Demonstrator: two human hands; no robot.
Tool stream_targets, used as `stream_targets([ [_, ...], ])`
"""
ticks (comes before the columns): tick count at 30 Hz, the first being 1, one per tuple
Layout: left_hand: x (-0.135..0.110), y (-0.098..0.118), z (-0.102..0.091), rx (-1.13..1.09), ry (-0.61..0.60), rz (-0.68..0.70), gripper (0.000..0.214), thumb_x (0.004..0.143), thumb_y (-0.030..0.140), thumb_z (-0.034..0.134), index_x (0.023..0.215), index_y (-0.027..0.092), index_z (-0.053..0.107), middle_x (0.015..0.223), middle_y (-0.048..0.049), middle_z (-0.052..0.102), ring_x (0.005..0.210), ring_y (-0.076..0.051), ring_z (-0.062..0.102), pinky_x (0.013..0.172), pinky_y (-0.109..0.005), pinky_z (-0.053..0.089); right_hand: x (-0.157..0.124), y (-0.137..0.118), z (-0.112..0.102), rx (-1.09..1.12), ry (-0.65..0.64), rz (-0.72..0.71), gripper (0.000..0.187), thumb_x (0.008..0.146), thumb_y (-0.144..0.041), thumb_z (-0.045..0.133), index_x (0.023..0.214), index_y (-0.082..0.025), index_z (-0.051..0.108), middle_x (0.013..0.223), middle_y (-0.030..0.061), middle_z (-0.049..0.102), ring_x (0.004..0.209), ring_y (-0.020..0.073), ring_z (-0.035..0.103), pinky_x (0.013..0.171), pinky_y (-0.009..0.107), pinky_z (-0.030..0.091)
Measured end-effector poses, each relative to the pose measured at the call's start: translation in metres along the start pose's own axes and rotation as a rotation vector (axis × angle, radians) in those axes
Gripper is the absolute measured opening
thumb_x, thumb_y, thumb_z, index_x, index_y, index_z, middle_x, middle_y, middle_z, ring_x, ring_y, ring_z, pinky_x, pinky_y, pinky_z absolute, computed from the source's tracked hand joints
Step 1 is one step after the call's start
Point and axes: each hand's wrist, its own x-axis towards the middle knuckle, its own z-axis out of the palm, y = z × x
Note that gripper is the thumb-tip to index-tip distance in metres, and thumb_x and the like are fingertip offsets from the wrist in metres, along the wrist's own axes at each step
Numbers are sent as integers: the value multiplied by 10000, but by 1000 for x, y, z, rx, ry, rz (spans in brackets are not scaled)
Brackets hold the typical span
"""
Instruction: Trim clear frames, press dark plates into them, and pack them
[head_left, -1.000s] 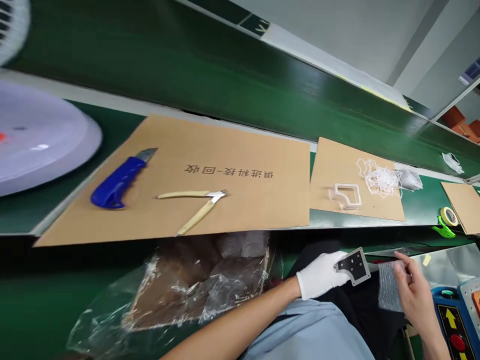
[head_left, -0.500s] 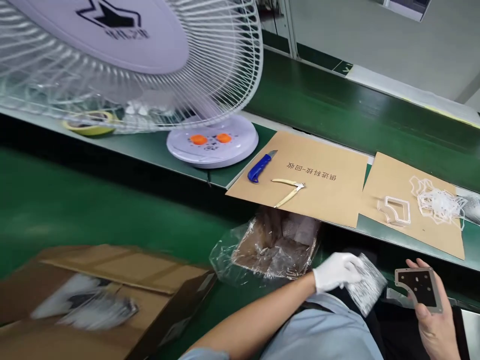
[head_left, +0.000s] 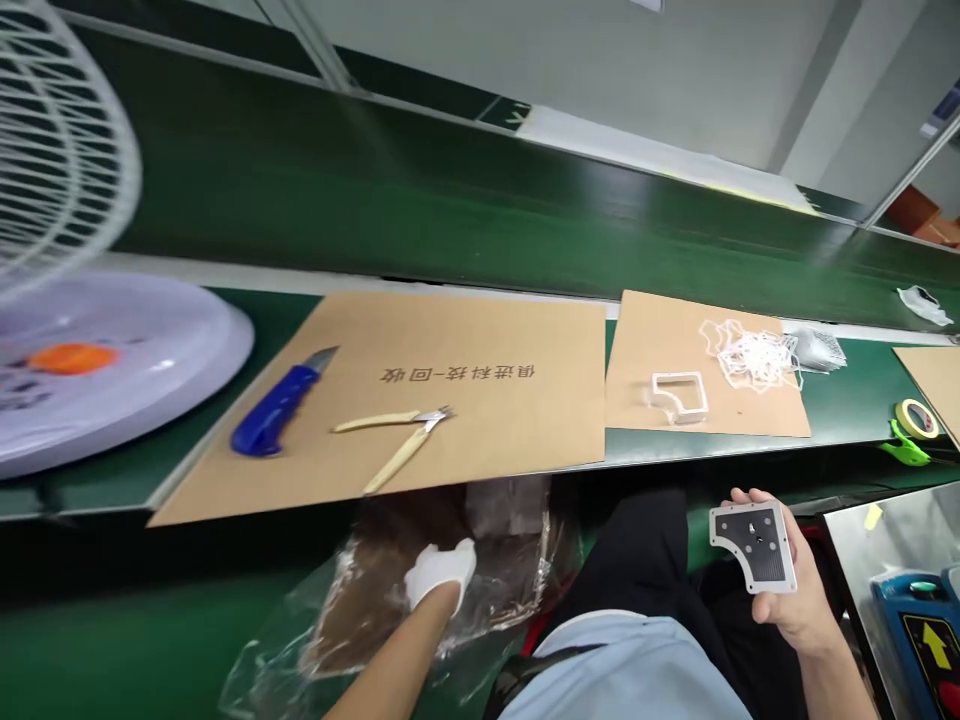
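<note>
My left hand (head_left: 441, 574), in a white glove, reaches down into a cardboard box (head_left: 367, 600) lined with a clear plastic bag (head_left: 281, 635). Its fingers point away from me and are mostly hidden, so whether they hold anything does not show. My bare right hand (head_left: 804, 580) grips a flat plate with a pale grey rim, a dark centre and a curved cut-out corner (head_left: 765, 560). The thumb lies along its near edge. The plate is held above my lap, dark face up.
On cardboard sheets lie a blue knife (head_left: 274, 408), cream-handled nippers (head_left: 405, 455), a clear plastic frame (head_left: 681, 397) and tangled white strips (head_left: 754, 358). A fan base (head_left: 135, 340) stands left. Yellow tape (head_left: 916, 419) and green scissors (head_left: 905, 448) lie right.
My left hand has moved left into the lined box; the silvery packet it held no longer shows. The plate stays in my right hand. The view has swung right.
</note>
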Motion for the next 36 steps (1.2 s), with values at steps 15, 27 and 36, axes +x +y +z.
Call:
stream_targets([
  [15, -175, 231, 39, -62, -710, 1328, 424, 1017, 457, 668, 1389, 256, 691, 1394, -101, 707, 1285, -254, 663, 1153, -406, 513, 37, 8, 10, 30, -160, 2, 1042, 619, -686, 965, 1494, -326, 529, 1636, 167, 501, 1471, 402, 530, 1195, 582, 470],
  [27, -59, 305, -10, 206, -230, 1329, 393, 1056, 478, 573, 1301, 213, 729, 1333, -73, 752, 1217, -243, 702, 1142, -410, 521, 190, 11, -26, -669, -244, -197, 1165, 738, -521, 956, 1676, -331, 292, 1718, 157, 343, 1557, 394, 393, 1259, 640, 359],
  [36, -31, 315, -26, 326, -213, 1209, 395, 1057, 493, 527, 1269, 229, 731, 1288, -41, 758, 1132, -230, 715, 1058, -356, 546, 248, 20, -7, -877, -308, -361, 1070, 711, -400, 982, 1606, -262, 411, 1548, 160, 508, 1472, 371, 478, 1245, 583, 404],
])
